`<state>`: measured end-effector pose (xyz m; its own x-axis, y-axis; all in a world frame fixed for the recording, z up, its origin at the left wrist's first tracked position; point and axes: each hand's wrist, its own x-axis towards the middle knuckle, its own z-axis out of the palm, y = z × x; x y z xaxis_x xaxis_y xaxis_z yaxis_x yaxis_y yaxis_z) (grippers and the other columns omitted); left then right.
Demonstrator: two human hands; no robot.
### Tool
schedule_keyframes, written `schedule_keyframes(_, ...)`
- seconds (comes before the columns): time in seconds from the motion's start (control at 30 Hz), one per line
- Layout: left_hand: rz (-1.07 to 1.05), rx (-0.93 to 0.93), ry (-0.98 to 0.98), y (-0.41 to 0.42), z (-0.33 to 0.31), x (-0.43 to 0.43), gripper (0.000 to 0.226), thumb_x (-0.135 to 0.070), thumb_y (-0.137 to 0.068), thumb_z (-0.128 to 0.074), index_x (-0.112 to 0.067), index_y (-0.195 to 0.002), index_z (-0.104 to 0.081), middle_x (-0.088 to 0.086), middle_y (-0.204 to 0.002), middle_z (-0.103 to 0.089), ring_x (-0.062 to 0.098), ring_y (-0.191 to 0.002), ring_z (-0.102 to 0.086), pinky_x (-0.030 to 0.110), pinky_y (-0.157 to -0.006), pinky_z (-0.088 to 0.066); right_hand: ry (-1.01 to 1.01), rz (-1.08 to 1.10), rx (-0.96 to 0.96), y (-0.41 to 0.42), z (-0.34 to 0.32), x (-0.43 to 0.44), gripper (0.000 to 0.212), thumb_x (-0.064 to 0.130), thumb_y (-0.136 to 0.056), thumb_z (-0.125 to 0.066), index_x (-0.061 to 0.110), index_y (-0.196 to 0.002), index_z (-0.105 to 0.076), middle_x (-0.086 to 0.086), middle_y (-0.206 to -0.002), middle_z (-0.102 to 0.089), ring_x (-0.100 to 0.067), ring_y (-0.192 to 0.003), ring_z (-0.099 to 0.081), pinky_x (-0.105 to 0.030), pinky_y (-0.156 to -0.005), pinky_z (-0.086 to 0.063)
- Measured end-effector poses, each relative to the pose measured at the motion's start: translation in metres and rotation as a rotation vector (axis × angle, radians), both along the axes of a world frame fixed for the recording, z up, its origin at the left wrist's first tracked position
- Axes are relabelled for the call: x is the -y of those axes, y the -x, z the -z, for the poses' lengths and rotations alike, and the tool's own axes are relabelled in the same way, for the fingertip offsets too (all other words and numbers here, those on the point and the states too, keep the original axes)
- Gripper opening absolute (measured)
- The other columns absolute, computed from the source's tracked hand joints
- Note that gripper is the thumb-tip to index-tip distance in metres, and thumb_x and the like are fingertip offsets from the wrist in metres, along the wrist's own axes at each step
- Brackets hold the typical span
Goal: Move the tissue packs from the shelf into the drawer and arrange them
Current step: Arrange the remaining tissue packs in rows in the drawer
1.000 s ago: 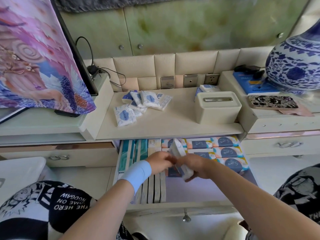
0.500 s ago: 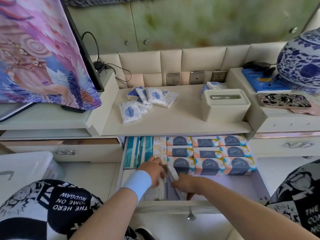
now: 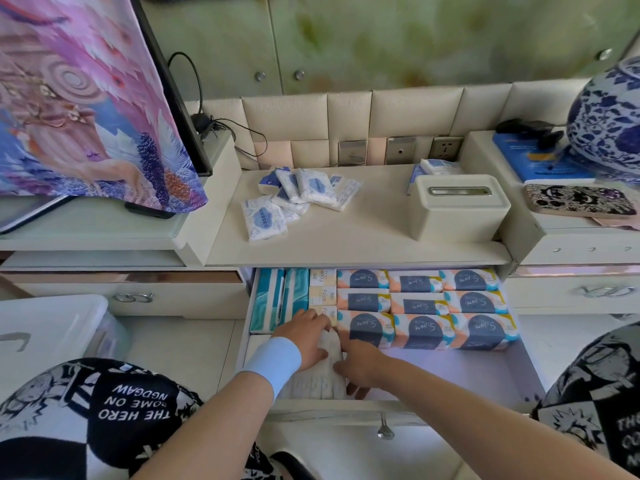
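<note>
Both hands are down in the open drawer (image 3: 485, 375), pressed onto a row of white tissue packs (image 3: 329, 382) standing on edge near its front left. The left hand (image 3: 306, 339), with a pale blue wristband (image 3: 273, 363), lies flat with fingers spread over the tops of the packs, not closed around any of them. The right hand (image 3: 358, 363) rests just beside it, fingers loosely extended against the row's right side; whether it pinches a pack I cannot tell. Behind the hands the drawer is filled with orange-and-blue tissue boxes (image 3: 422, 327) and teal packs (image 3: 277, 299). On the shelf (image 3: 363, 244) above, a loose pile of small blue-and-white tissue packs (image 3: 298, 199) lies beside a cream tissue box holder (image 3: 457, 209).
</note>
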<state>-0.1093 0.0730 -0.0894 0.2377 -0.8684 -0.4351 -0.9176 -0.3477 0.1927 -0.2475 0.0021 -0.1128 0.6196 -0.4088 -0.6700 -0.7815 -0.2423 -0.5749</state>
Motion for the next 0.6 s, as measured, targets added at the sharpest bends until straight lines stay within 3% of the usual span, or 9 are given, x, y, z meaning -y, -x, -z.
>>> schedule_keyframes(0.03, -0.007, 0.001, -0.005, 0.001, 0.001, 0.0, 0.056, -0.036, -0.087, -0.063, -0.027, -0.138, -0.043, -0.002, -0.136, -0.042, 0.02, -0.127, -0.038, 0.042, -0.098, -0.046, 0.029, 0.005, 0.017, 0.0, 0.001, 0.0, 0.038, 0.021, -0.099, -0.051, 0.018, -0.137, -0.045, -0.011, -0.119, -0.064, -0.027, -0.101, -0.068, -0.041, -0.088, -0.058)
schedule_keyframes(0.13, -0.002, 0.002, -0.037, 0.003, 0.0, 0.002, 0.057, -0.038, -0.089, -0.06, -0.025, -0.141, -0.041, 0.0, -0.137, -0.045, 0.021, -0.128, -0.039, 0.041, -0.098, -0.045, 0.062, 0.169, 0.069, 0.001, 0.0, 0.002, 0.037, 0.016, -0.098, -0.051, 0.022, -0.134, -0.054, -0.008, -0.104, -0.067, -0.023, -0.081, -0.071, -0.034, -0.062, -0.062)
schedule_keyframes(0.2, 0.008, -0.002, 0.0, 0.003, -0.002, 0.002, 0.054, -0.039, -0.091, -0.058, -0.026, -0.141, -0.041, 0.001, -0.138, -0.044, 0.021, -0.129, -0.037, 0.042, -0.099, -0.044, 0.07, 0.183, 0.099, 0.001, 0.0, 0.003, 0.043, 0.012, -0.096, -0.051, 0.023, -0.138, -0.053, -0.008, -0.104, -0.067, -0.022, -0.078, -0.071, -0.031, -0.053, -0.06)
schedule_keyframes(0.3, 0.095, 0.028, 0.044, 0.007, -0.004, 0.0, 0.053, -0.041, -0.093, -0.056, -0.028, -0.142, -0.043, -0.001, -0.139, -0.041, 0.021, -0.128, -0.037, 0.04, -0.099, -0.043, 0.011, 0.126, 0.107, 0.004, -0.002, 0.002, 0.051, 0.007, -0.097, -0.049, 0.025, -0.144, -0.046, -0.011, -0.109, -0.067, -0.022, -0.078, -0.071, -0.029, -0.05, -0.058)
schedule_keyframes(0.4, 0.187, 0.07, -0.028, 0.01, -0.004, 0.0, 0.055, -0.046, -0.092, -0.053, -0.033, -0.144, -0.042, 0.0, -0.14, -0.043, 0.023, -0.127, -0.038, 0.042, -0.099, -0.043, 0.057, 0.108, 0.077, 0.004, -0.006, 0.007, 0.044, 0.012, -0.098, -0.047, 0.022, -0.141, -0.051, -0.012, -0.109, -0.068, -0.022, -0.081, -0.072, -0.03, -0.052, -0.059)
schedule_keyframes(0.6, 0.058, -0.02, -0.063, -0.004, -0.026, 0.016, 0.056, -0.046, -0.092, -0.051, -0.031, -0.145, -0.041, 0.0, -0.146, -0.04, 0.023, -0.137, -0.032, 0.044, -0.105, -0.039, 0.213, 0.173, 0.078, -0.007, -0.019, 0.029, 0.03, 0.023, -0.095, -0.05, 0.029, -0.12, -0.064, 0.003, -0.092, -0.069, -0.016, -0.075, -0.07, -0.033, -0.063, -0.06)
